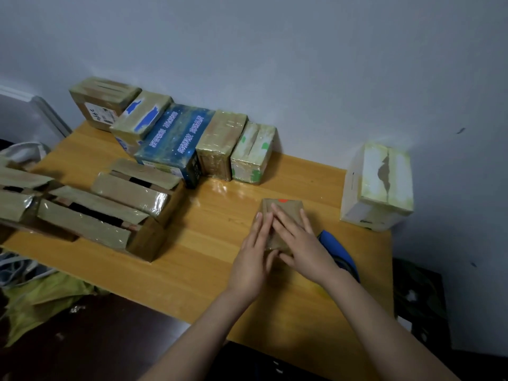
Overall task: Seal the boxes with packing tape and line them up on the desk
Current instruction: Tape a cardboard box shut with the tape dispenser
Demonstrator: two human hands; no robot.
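Item: small brown box, one, red mark at its far top edge, on the desk right of centre. Left hand and right hand press flat on its top, fingers straight. Taped boxes in a row against the wall: five (one dark blue, printed). White box: one, standing apart at right.

The left hand and the right hand are both bare, with slim, smooth fingers ending in short, rounded nails at their tips, and back from the fingers the wrists and long forearms run equally bare all the way to the lower edge of view.
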